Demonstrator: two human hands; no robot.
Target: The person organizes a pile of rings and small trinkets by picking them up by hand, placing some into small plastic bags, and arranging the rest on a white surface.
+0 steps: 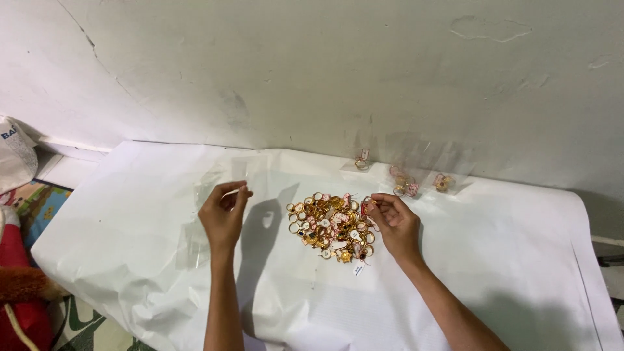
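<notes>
A heap of several gold rings with small pink tags [333, 225] lies on white paper [455, 260] in the middle. My right hand [395, 222] rests at the heap's right edge, fingers pinched on a ring with a tag. My left hand [224, 213] hovers to the left of the heap, thumb and fingers pinching a small clear plastic bag [214, 182] that is hard to make out. More clear bags [192, 240] lie flat under and beside that hand.
Along the wall at the back stand small clear bags holding tagged rings [361, 161], [404, 184], [443, 182]. A white wall [312, 71] rises behind. At the left edge are a red object [16, 286], a white bag [14, 156] and a patterned mat [39, 205].
</notes>
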